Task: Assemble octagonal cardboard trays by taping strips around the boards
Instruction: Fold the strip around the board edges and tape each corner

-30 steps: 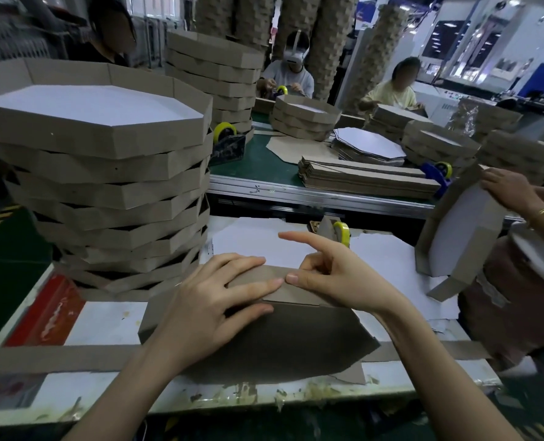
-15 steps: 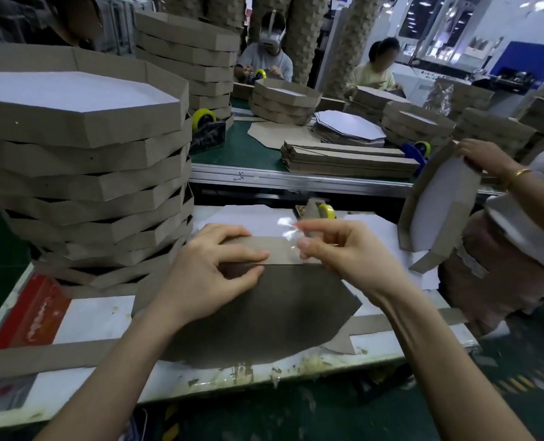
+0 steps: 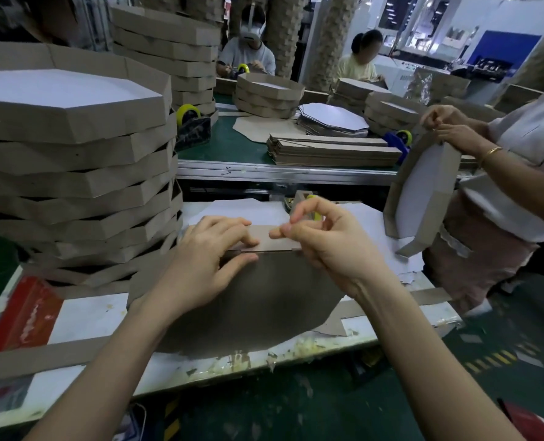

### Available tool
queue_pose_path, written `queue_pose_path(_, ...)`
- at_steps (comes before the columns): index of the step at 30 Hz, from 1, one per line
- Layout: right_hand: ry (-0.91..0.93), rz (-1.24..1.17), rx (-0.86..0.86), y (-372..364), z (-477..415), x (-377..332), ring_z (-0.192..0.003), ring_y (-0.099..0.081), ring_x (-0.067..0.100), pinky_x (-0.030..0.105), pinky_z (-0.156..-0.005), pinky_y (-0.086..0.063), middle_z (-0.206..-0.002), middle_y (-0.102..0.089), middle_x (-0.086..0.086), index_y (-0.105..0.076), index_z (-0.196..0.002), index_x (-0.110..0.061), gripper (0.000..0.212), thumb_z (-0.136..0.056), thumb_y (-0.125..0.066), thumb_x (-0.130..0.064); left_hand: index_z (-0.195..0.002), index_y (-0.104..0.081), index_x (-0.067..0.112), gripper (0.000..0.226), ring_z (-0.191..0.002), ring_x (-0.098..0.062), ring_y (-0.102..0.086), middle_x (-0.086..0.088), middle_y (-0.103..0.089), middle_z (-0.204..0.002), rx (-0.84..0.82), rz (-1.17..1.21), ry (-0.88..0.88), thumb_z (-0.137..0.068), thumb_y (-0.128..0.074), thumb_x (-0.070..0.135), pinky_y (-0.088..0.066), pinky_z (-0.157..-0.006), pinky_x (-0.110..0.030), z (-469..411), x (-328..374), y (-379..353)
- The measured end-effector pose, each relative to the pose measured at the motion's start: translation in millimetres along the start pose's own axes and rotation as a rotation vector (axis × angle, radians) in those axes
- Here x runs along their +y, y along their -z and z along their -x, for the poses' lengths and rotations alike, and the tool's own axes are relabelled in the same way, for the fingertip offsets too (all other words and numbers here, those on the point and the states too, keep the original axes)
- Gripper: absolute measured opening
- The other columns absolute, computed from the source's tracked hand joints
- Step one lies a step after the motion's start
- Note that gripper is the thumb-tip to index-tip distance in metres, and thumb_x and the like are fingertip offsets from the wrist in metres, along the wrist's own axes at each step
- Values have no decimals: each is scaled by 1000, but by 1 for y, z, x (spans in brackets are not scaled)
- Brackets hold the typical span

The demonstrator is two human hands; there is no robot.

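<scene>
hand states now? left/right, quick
Left hand: pinches the cardboard strip against the board edge.
Right hand: fingers curled, thumb on the cardboard strip; whether it pinches anything cannot be told.

A white desk (image 3: 83, 316) stood nearest, its front edge crusted with pale residue and a red patch (image 3: 25, 313) at its left end. Beyond its far edge ran a green-topped bench (image 3: 229, 144) with a metal rail (image 3: 264, 171). The floor (image 3: 296, 409) was dark green, with yellow hazard stripes (image 3: 493, 361) past the desk's right corner. A blue wall panel (image 3: 506, 46) stood at the brightly lit back right.
</scene>
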State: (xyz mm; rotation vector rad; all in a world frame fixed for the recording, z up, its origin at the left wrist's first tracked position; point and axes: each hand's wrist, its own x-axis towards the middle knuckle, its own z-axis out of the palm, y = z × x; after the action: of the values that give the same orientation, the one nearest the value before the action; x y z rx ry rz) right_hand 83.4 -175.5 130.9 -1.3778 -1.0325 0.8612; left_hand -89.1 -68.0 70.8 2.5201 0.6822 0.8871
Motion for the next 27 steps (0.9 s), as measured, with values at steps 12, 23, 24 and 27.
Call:
queue_pose_path(12,-157,31,-16,-5,19,33,-39,-48,0,11,-37,-31,-58,-68,-4,-55,-81,-11,20,-88,-69,2,-138,-35,54,44,-117,-27,-47,-3,-54,-134,-135,-239,-65,-95,-30,43,-42,-91,-46,9,8,4)
queue_pose_path(23,132,343,74,-6,22,62,-73,-70,2,25,-67,-50,-62,-69,-11,-34,-83,-13,37,-89,-69,-4,-102,-69,53,37,-122,-15,-49,9,-65,-122,49,-106,98,-80,-44,70,-32,-105,-46,-3,24,-7)
queue_pose_path(24,132,334,72,-5,22,63,-77,-71,4,28,-70,-51,-65,-71,-10,-33,-84,-12,37,-89,-69,-3,-100,-71,50,36,-120,-16,-52,9,-67,-120,60,-104,99,-79,-49,70,-34,-105,-48,-5,26,-9)
queue_pose_path(27,151,313,74,-1,22,67,-87,-74,10,26,-71,-51,-79,-77,2,-31,-85,-14,38,-90,-67,-3,-99,-73,45,32,-111,-18,-58,7,-69,-116,77,-90,65,-77,-57,62,-40,-98,-47,-7,24,-12)
